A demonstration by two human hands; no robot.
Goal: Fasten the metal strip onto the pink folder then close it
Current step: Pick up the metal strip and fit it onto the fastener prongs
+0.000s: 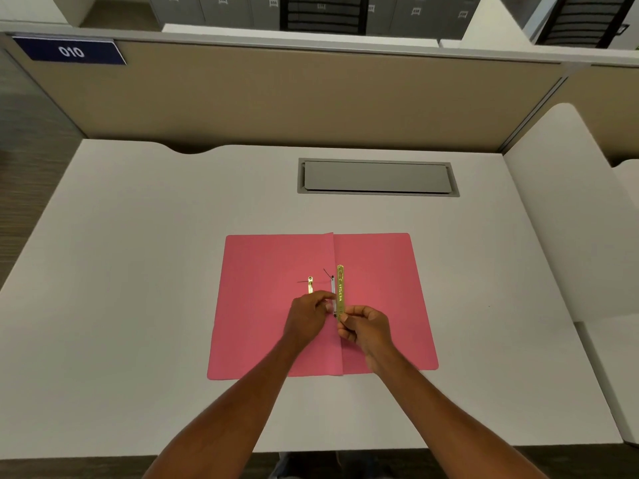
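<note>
1. Two bare hands are meeting over the middle of the pink folder, which is lying open and flat on the white desk, nearer the front edge than the back.
2. The folder is showing two pink leaves with rounded outer corners, joined by a raised crease running front to back down its centre.
3. The metal strip is gleaming gold, long and narrow, with stamped lettering along it; it is standing almost in line with the crease, just right of it.
4. The right hand is pinching the near end of the strip between thumb and fingers, the rest of the hand curled.
5. The left hand is curling its fingers narrowly at the crease, touching the strip's left side; what it is gripping there, I cannot tell.
6. A smaller gold clip piece is lying on the left leaf, just beyond the left hand, with thin dark prongs sticking out near the crease.
7. A grey hatch is sitting in the desk well behind the folder.
</note>
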